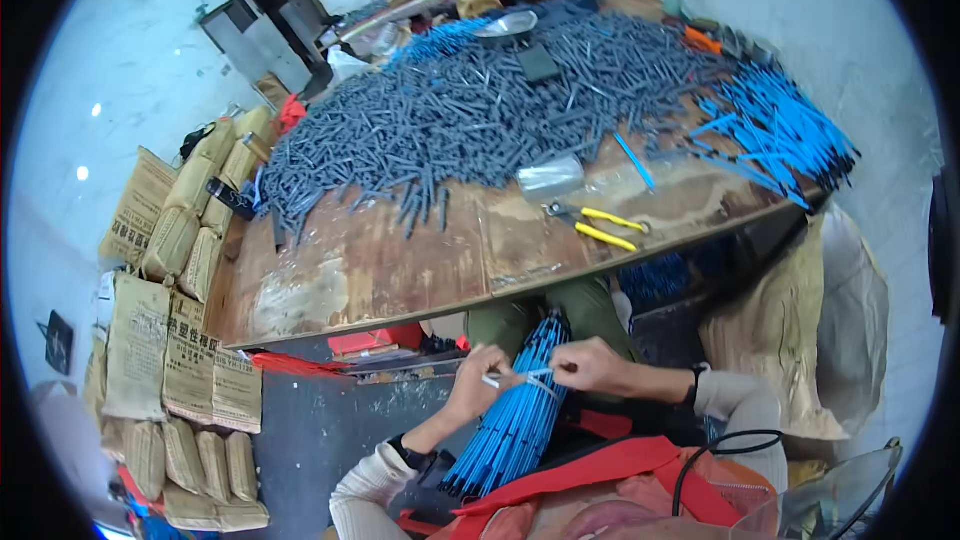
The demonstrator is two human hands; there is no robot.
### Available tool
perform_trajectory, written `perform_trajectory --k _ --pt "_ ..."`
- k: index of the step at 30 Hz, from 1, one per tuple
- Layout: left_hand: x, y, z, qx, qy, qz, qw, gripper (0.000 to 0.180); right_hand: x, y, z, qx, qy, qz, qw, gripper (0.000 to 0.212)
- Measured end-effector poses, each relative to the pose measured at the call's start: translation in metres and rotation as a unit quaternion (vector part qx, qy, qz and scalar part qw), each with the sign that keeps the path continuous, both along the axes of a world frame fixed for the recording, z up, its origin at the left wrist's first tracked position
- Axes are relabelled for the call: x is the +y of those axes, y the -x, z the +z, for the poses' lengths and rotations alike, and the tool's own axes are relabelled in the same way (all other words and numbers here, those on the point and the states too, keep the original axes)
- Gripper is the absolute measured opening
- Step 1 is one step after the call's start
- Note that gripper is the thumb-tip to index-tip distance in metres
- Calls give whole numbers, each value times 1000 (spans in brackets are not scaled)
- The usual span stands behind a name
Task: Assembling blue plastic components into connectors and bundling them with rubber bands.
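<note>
Okay, looks like the tying step: dense bundle of slim blue rods with black tips (515,435) slanting across the lap.
Bare left hand (482,376) and bare right hand (596,368) each pinch a thin white strip (538,377) across the bundle's upper part; next move probably calls for even tension, rods kept together. Beyond, yellow-handled pliers (570,214) lie on the worn brown wooden table (400,262), short dark-grey tubes (430,120) heaped behind.

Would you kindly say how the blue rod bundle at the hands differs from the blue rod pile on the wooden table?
The blue rod bundle is gathered, a white strip around it; the blue rod pile lies loose. The left hand and right hand hold the bundle's strip; neither touches the pile. Both show black-tipped rods.
</note>
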State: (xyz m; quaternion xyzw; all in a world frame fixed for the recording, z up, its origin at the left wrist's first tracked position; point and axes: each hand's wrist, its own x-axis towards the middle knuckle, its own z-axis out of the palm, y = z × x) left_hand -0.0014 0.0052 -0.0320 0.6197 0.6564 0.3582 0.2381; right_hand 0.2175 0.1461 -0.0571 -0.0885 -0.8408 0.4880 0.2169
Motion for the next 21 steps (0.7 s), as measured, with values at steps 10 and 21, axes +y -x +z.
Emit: perform_trajectory --k 10,21 --pt "-7 63 -15 -330 281 51 900 21 10 22 25 72 -345 128 927 80" --pt "-71 62 -34 -324 297 133 889 19 -6 55 11 -62 -295 365 881 99"
